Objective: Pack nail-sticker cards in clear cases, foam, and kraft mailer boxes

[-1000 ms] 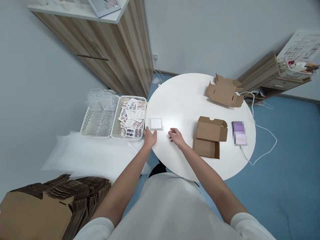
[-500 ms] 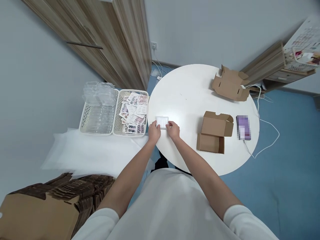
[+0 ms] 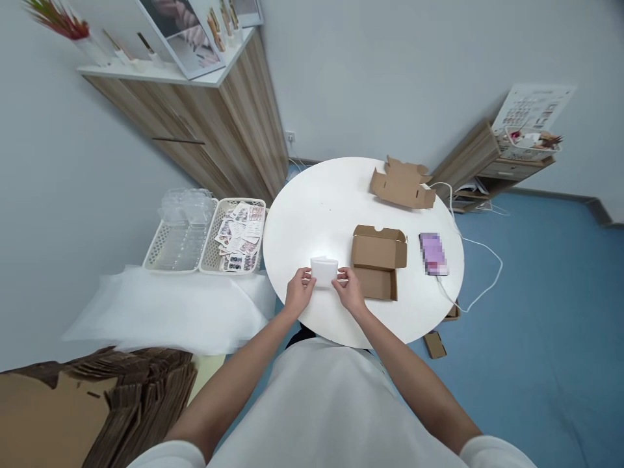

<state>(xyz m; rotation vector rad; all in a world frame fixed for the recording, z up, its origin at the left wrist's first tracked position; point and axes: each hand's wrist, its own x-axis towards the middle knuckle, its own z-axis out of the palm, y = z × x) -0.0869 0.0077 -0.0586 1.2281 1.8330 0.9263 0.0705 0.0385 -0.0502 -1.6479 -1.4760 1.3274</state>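
A small white bundle, seemingly wrapped in foam sheet (image 3: 324, 273), is held up near the front of the round table between my hands. My left hand (image 3: 299, 290) grips its left side, fingers and thumb closed on the edge. On the opposite edge my right hand (image 3: 349, 288) pinches it the same way. What lies inside the wrap is hidden. Just right of my right hand stands an open cardboard box (image 3: 375, 253), its lid tilted back and the part I can see inside bare.
The white table (image 3: 307, 208) also bears a flattened carton (image 3: 402, 183) and a purple phone-like object (image 3: 433, 253) with a cable. To the left are a basket of printed cards (image 3: 209, 250), a basket of clear plastic cases (image 3: 155, 250), foam sheets (image 3: 166, 305) and stacked cardboard (image 3: 146, 396).
My hands have lifted the white bundle and tipped it more upright, moving closer to the open box. The view has swung right and tilted up.
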